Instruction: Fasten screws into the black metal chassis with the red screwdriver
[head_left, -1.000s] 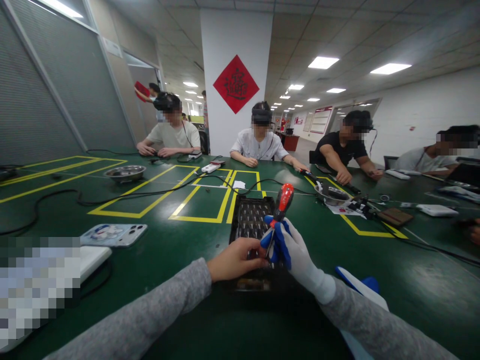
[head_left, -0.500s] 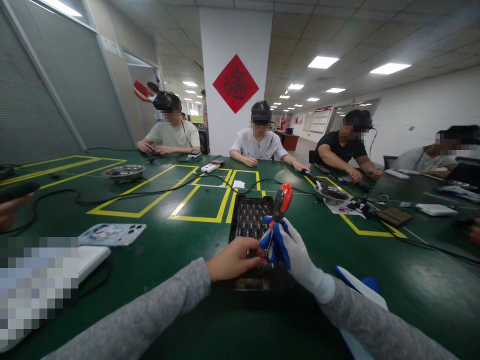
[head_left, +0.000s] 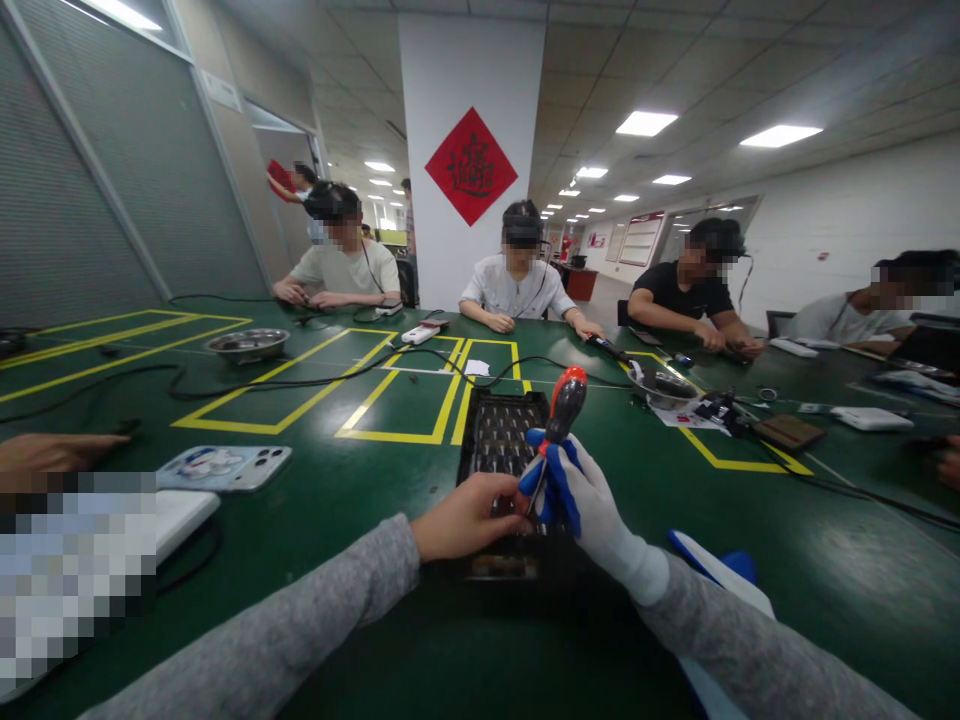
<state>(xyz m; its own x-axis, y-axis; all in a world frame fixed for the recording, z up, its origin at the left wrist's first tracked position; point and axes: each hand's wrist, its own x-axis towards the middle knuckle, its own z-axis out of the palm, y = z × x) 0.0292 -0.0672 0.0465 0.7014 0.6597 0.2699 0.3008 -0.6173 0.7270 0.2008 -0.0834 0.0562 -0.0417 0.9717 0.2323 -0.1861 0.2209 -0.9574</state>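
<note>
My right hand point(head_left: 589, 495) wears a white glove with blue fingers. It is closed on a screwdriver point(head_left: 567, 405) with a red and black handle, tilted with the handle up and the shaft pointing down. My bare left hand point(head_left: 472, 515) is just left of the shaft, thumb and fingers pinched together near the tip. What they hold, if anything, is hidden. Under both hands lies a black tray-like case point(head_left: 510, 420) with rows of small dark pieces; its near part is in shadow and partly covered by my hands.
A blue-and-white glove point(head_left: 720, 570) lies right of my forearm. To the left are a phone point(head_left: 225, 468) and a white device point(head_left: 187, 515). Metal bowls point(head_left: 249, 345), cables and yellow tape marks are farther out. Co-workers sit across; another person's hand point(head_left: 60, 450) reaches in at left.
My hands and the screwdriver have hardly moved. At the left, another person's hand has reached farther over the table. The co-worker opposite has shifted a hand with a dark tool slightly left.
</note>
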